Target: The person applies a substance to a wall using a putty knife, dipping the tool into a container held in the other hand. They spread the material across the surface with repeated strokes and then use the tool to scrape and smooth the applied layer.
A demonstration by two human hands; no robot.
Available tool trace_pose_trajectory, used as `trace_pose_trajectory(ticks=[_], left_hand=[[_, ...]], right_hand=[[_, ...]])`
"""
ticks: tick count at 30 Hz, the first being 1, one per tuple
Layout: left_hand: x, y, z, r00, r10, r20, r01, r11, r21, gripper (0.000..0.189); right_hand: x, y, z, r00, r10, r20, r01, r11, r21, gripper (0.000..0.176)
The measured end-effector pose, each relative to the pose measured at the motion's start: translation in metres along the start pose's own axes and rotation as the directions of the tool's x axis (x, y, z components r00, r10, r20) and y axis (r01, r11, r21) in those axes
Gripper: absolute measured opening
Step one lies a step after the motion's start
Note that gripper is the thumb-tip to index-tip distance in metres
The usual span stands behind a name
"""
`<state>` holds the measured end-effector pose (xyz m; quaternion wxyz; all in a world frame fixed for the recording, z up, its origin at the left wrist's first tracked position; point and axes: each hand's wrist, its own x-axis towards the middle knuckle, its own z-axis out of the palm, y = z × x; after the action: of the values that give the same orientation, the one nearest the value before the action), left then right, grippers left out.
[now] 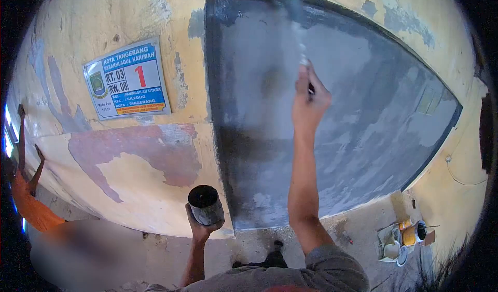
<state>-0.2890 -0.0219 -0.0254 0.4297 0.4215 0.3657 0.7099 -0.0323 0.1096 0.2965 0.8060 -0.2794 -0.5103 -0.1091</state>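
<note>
My right hand (pixel 311 97) is closed around the pale handle of a paintbrush (pixel 298 32), raised against the upper part of a dark grey painted panel (pixel 342 115). The brush is smeared by motion, and its bristle end blurs into the panel's top edge. Patchy lighter and darker grey covers the panel, with a darker band along its left side and border. Low on the left, my left hand (pixel 199 228) grips a paint can (pixel 206 214) from below and the side. The can is upright, and dark paint shows inside it.
A printed sign (pixel 127 79) hangs on the peeling yellow wall (pixel 140 178). At far left another person in an orange top (pixel 33 204) has both arms raised to the wall. Tubs and containers (pixel 404 240) stand on the floor at right, near a wall cable (pixel 456 175).
</note>
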Motion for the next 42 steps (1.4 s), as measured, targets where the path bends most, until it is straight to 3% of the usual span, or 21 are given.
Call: trace_pose_trajectory(ticks=[2,4,5,7,9,11,13,14,15,17,19,21,22,23,25,27,32,35,37,40,42], left_hand=[[0.0,-0.012,-0.006,1.0,0.03,0.007,-0.031,0.999,0.026,0.094],[0.007,-0.017,-0.012,0.993,-0.116,0.007,0.116,0.99,-0.083,0.097],[0.005,-0.013,-0.011,0.994,-0.111,0.001,0.11,0.99,-0.084,0.097],[0.0,0.0,-0.008,0.996,0.086,-0.025,-0.085,0.995,0.056,0.099],[0.004,-0.002,-0.017,0.999,0.037,-0.031,-0.038,0.999,-0.011,0.1],[0.005,-0.004,-0.022,0.999,-0.028,-0.028,0.025,0.996,-0.081,0.101],[0.002,-0.004,-0.025,0.992,0.111,-0.059,-0.101,0.984,0.147,0.105],[0.0,-0.002,-0.026,0.981,0.182,-0.063,-0.16,0.952,0.262,0.106],[0.0,-0.001,-0.023,0.98,0.188,-0.06,-0.167,0.951,0.262,0.106],[-0.005,0.005,-0.013,0.989,0.044,-0.138,-0.051,0.998,-0.047,0.102],[-0.012,0.004,-0.013,0.995,0.047,-0.091,-0.046,0.999,0.012,0.101],[-0.014,-0.003,-0.022,0.997,0.055,-0.049,-0.051,0.996,0.071,0.099],[-0.01,-0.017,-0.032,0.998,-0.032,-0.058,0.031,0.999,-0.023,0.1],[-0.008,-0.019,-0.034,0.991,-0.12,-0.056,0.113,0.986,-0.12,0.1],[-0.014,-0.017,-0.035,0.997,-0.071,-0.039,0.069,0.997,-0.031,0.1],[-0.016,-0.015,-0.034,1.0,-0.025,-0.014,0.025,0.998,0.059,0.1],[-0.012,-0.025,-0.038,0.996,-0.093,0.002,0.093,0.994,-0.059,0.101],[-0.013,-0.026,-0.037,0.994,-0.11,-0.018,0.107,0.987,-0.121,0.103],[-0.013,-0.031,-0.044,0.99,-0.141,-0.006,0.138,0.976,-0.171,0.104],[-0.017,-0.026,-0.047,0.993,-0.118,-0.027,0.113,0.982,-0.151,0.103],[-0.019,-0.021,-0.048,0.996,-0.066,-0.062,0.06,0.994,-0.089,0.102]], right_hand=[[-0.007,0.02,-0.017,0.994,0.025,-0.106,-0.024,1.0,0.01,0.031],[-0.011,0.018,-0.027,0.85,0.38,-0.365,-0.348,0.925,0.154,0.026],[-0.009,0.013,-0.024,0.851,0.383,-0.36,-0.347,0.924,0.161,0.026],[-0.002,0.0,-0.013,0.679,0.561,-0.474,-0.378,0.82,0.429,0.026],[-0.003,0.038,0.018,0.812,0.327,-0.484,-0.203,0.935,0.293,0.026],[-0.006,-0.003,0.052,0.952,0.184,-0.244,-0.153,0.978,0.142,0.027],[-0.019,-0.037,0.074,0.962,0.264,-0.072,-0.227,0.918,0.324,0.028],[-0.027,-0.04,0.07,0.961,0.266,-0.074,-0.229,0.918,0.324,0.028],[-0.036,-0.043,0.065,0.97,0.239,0.035,-0.241,0.946,0.217,0.029],[-0.046,-0.047,0.053,0.966,0.219,0.139,-0.235,0.966,0.106,0.031],[-0.054,-0.049,0.04,0.975,0.015,0.223,-0.049,0.988,0.147,0.03],[-0.053,-0.053,0.023,0.962,0.085,0.259,-0.106,0.992,0.066,0.03],[-0.049,-0.056,0.016,0.944,0.153,0.291,-0.155,0.988,-0.018,0.03],[-0.042,-0.061,0.008,0.944,0.153,0.293,-0.156,0.988,-0.016,0.03],[-0.027,-0.07,-0.005,0.908,0.245,0.34,-0.13,0.936,-0.328,0.032],[-0.014,-0.067,-0.001,0.922,0.2,0.333,-0.088,0.943,-0.322,0.032],[0.02,-0.088,0.009,0.938,0.123,0.324,-0.036,0.965,-0.261,0.032],[0.011,-0.068,0.003,0.976,0.037,0.215,0.011,0.975,-0.221,0.031],[-0.007,-0.055,-0.005,0.992,0.111,0.053,-0.098,0.973,-0.211,0.032],[-0.017,-0.072,-0.014,0.955,0.261,0.138,-0.22,0.942,-0.254,0.032],[-0.002,-0.081,-0.009,0.959,0.188,0.213,-0.124,0.951,-0.283,0.032]])
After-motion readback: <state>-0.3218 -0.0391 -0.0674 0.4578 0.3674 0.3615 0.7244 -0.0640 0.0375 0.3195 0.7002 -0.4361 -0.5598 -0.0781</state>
